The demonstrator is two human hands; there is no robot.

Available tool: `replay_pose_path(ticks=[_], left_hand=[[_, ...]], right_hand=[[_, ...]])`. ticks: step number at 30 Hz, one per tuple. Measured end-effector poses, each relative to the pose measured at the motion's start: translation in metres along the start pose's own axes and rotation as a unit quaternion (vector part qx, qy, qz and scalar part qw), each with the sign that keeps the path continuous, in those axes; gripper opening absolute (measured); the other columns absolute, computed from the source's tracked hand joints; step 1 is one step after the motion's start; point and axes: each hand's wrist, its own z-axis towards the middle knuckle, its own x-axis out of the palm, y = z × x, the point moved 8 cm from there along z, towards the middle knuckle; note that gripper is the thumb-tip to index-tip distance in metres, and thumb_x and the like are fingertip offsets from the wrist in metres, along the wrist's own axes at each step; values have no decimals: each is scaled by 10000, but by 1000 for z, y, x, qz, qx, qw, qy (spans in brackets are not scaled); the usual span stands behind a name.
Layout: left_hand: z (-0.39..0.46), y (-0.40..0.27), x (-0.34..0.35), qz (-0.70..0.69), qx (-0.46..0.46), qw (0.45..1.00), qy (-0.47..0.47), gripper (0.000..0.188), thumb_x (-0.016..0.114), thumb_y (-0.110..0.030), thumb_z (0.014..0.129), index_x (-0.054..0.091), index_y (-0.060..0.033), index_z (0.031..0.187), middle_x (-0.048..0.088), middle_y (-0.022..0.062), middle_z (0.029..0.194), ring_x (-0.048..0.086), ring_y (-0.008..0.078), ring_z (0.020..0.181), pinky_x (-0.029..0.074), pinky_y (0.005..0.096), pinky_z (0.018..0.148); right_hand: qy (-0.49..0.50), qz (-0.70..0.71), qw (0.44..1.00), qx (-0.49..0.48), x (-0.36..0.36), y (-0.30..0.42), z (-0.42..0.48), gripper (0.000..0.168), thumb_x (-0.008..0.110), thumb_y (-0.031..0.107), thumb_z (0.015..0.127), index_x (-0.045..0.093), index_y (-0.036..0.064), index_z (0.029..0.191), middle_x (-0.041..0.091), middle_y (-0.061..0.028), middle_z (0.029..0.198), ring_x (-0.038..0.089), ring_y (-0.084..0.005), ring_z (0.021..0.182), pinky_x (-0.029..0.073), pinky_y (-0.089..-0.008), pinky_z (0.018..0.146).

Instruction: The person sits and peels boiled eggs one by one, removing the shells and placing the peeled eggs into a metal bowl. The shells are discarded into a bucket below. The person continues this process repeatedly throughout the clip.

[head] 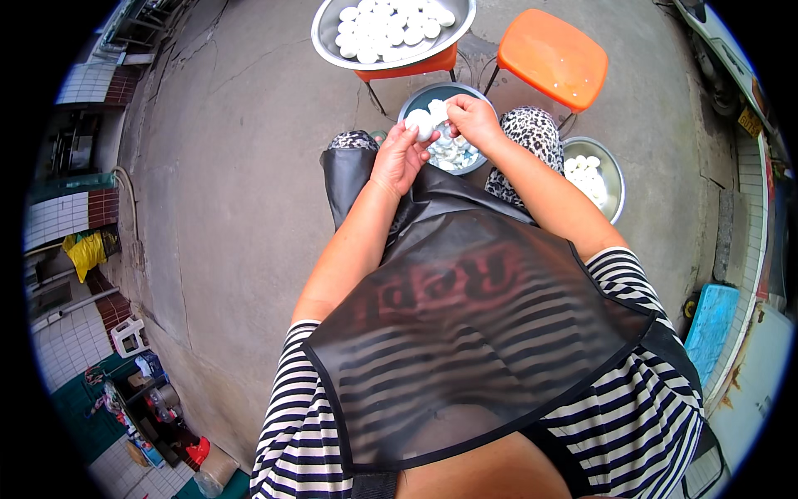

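My left hand [402, 153] holds a white egg [421, 123] between thumb and fingers. My right hand [472, 118] pinches a ragged white piece of eggshell [438, 111] right beside the egg. Both hands are above a round basin [408, 103] between my knees, with broken shells [450, 151] lying inside it. Beyond it, a wide metal basin [324, 47] full of white eggs [389, 28] rests on an orange stool [430, 65]. By my right leg stands a smaller metal bowl [617, 184] with more white eggs [585, 178].
A second orange stool [552, 56], with small white bits on its seat, stands ahead on the right. A dark translucent apron [474, 299] covers my lap. Around me is a concrete floor [249, 156]. A blue board [712, 330] lies far right; a white plastic stool [129, 337] stands left.
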Motion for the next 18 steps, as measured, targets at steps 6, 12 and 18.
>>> replay_pose_path(ticks=[6, 12, 18], left_hand=[[1, 2, -4, 60, 16, 998, -23, 367, 652, -134, 862, 481, -73, 1181, 606, 47, 1075, 615, 159, 908, 427, 221, 562], [2, 1, -10, 55, 29, 997, -40, 355, 658, -121, 857, 486, -77, 1164, 607, 36, 1028, 621, 167, 908, 429, 220, 561], [-2, -4, -5, 44, 34, 997, -45, 405, 661, -140, 856, 457, -85, 1201, 610, 49, 1090, 634, 169, 914, 441, 229, 605]], right_hand=[[42, 26, 998, -49, 11, 9, -7, 151, 545, 130, 878, 626, 4, 892, 611, -19, 700, 548, -67, 546, 472, -233, 506], [2, 42, 999, -25, 1, 11, -7, 155, 543, 139, 904, 622, 8, 933, 605, -17, 724, 539, -68, 555, 471, -228, 531], [-58, -103, 992, -47, -14, 9, -1, 201, 597, 196, 874, 677, 24, 939, 635, -67, 793, 605, -146, 659, 490, -277, 617]])
